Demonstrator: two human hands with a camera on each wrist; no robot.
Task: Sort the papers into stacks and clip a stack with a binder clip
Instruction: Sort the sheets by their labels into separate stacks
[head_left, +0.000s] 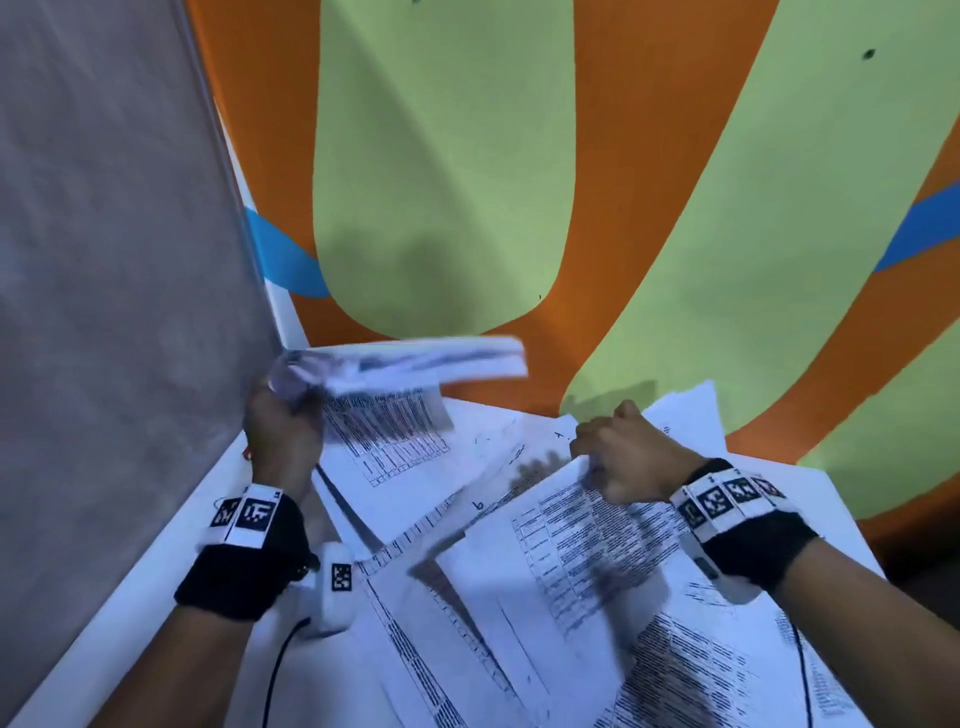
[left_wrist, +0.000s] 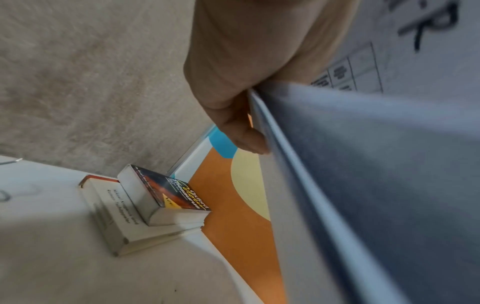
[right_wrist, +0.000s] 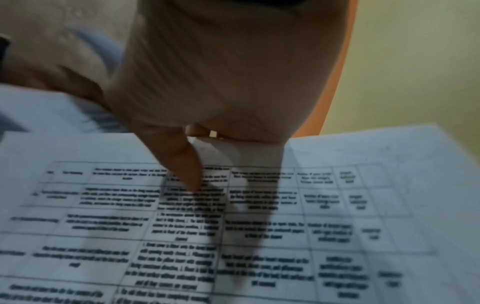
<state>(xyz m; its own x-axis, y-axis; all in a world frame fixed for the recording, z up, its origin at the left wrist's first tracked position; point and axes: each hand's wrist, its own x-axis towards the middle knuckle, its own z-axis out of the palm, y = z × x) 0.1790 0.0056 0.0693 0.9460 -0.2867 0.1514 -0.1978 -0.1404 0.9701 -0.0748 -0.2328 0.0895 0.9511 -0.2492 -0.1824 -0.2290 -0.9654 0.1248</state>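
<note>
Printed sheets with tables lie scattered over the white table (head_left: 156, 561). My left hand (head_left: 283, 421) grips a small bundle of papers (head_left: 415, 361) by its end and holds it raised above the table's far left, blurred. The left wrist view shows the thumb (left_wrist: 246, 139) pressed against that bundle's edge (left_wrist: 298, 174). My right hand (head_left: 618, 457) pinches the top edge of one printed sheet (head_left: 571, 540) lifted off the pile; in the right wrist view the thumb (right_wrist: 187, 168) lies on the sheet (right_wrist: 259, 236). No binder clip is in view.
A grey partition (head_left: 114, 260) walls off the left side. Two stacked books (left_wrist: 155, 205) lie at the table's far left corner. An orange, green and blue wall (head_left: 519, 182) stands behind the table. A black cable (head_left: 275, 670) runs from my left wrist.
</note>
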